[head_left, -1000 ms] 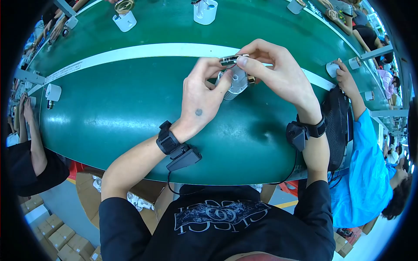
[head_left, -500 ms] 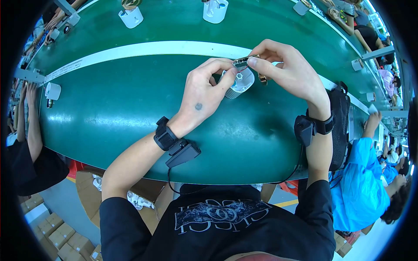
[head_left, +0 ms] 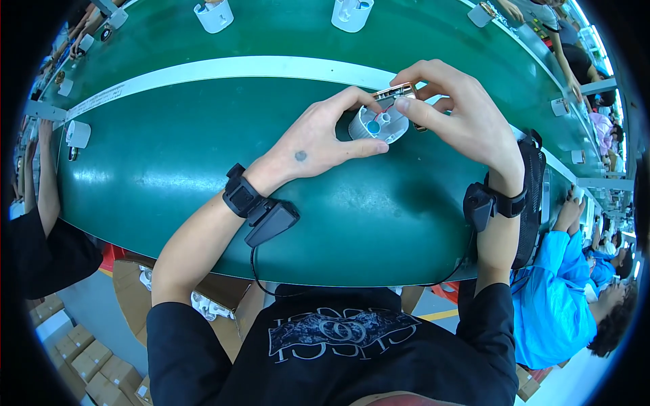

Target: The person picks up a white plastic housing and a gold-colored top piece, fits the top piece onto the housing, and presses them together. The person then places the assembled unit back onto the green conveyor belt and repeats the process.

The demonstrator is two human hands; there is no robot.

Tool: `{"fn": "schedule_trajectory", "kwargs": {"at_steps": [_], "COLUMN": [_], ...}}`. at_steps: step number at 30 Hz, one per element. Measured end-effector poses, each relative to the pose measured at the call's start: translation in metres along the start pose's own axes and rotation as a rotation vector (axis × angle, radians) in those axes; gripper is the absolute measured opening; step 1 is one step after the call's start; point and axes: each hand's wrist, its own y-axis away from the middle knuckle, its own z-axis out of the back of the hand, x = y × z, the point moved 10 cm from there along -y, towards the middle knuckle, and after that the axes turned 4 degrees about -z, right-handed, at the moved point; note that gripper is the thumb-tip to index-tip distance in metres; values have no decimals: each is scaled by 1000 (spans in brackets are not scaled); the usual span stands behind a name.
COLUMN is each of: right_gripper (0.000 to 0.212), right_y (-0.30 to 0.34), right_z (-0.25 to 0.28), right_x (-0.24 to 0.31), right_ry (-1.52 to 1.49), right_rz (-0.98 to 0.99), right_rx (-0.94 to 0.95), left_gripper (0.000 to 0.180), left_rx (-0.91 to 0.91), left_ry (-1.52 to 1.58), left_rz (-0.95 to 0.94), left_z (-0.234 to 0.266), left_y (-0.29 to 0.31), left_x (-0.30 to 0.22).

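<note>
A white ribbed plastic housing stands on the green bench, its open top towards me. Inside it show a blue round spot and a small white post. My left hand grips the housing, thumb at its near side and index finger at its far rim. Above the far rim, my right hand pinches a gold-edged cover with a dark circuit strip on its inner face. A thin red wire runs between cover and housing. The right hand's fingers partly hide the cover.
Similar white housings stand beyond the pale strip, and another at the left. A black mesh bag lies by my right forearm. Co-workers sit on both sides, one in a blue smock. Cardboard boxes sit below.
My left hand has moved from the cover's edge and wire to the housing, thumb lowered and fingers spread wider. The right hand, cover and housing have shifted slightly right in the picture.
</note>
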Motion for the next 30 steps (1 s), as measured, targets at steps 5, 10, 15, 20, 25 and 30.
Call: {"fn": "schedule_trajectory", "kwargs": {"at_steps": [5,10,15,20,25,30], "right_gripper": [30,30,31,33,34,36], "right_y": [3,6,8,8,7,5], "right_z": [-10,-21,-33,-42,-53,-59], "right_x": [7,23,37,48,46,43], "right_ry": [78,118,177,194,212,236], "right_rz": [36,129,163,215,211,202], "right_rx": [24,-6,-50,-103,-80,-78], "left_gripper": [70,72,73,70,66,72], "left_rx": [-30,-112,-42,-67,-40,-82], "left_ry": [30,44,-155,-214,-220,-218], "left_rz": [20,-27,-90,-111,-83,-124], "left_z": [0,4,1,5,2,3], "left_y": [3,11,15,23,28,29], "left_x": [10,12,14,19,27,31]}}
